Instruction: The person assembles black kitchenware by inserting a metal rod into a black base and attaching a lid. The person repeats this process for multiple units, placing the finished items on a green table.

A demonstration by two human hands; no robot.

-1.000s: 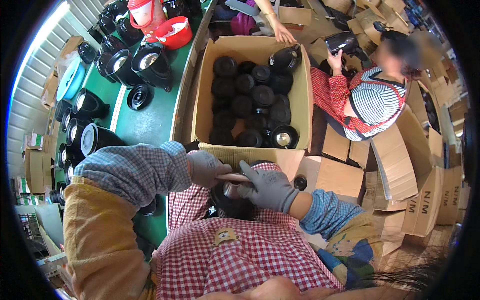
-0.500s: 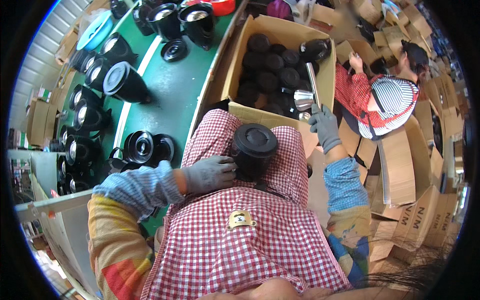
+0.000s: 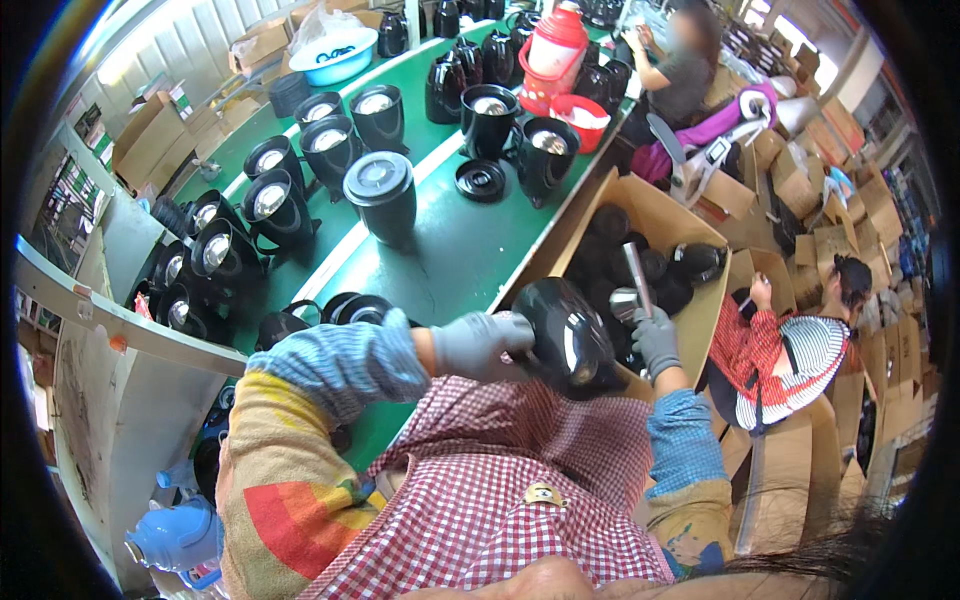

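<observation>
My left hand (image 3: 478, 346), in a grey glove, grips a glossy black jug (image 3: 572, 340) at its left side. The jug is tilted above my lap and the near end of the carton; its lid does not show from here. In my gloved right hand (image 3: 656, 343) is a shiny metal tool (image 3: 637, 278), a straight rod with a cup-like metal piece beside it. That tool points up over the open carton (image 3: 712, 300), which holds several black jugs. My fingers are closed around both things.
On the green conveyor table (image 3: 430, 270) at left stand several black jugs with silvery insides, a lidded black jug (image 3: 382, 195) and a loose lid (image 3: 481, 181). A red bucket (image 3: 550, 65) stands farther back. Co-workers sit at right (image 3: 780, 360) and far back (image 3: 675, 85), among cardboard boxes.
The jug, upright on my lap before, is now lifted and tilted in my left hand. My right hand still holds the metal tool. The view has swung toward the table's far end.
</observation>
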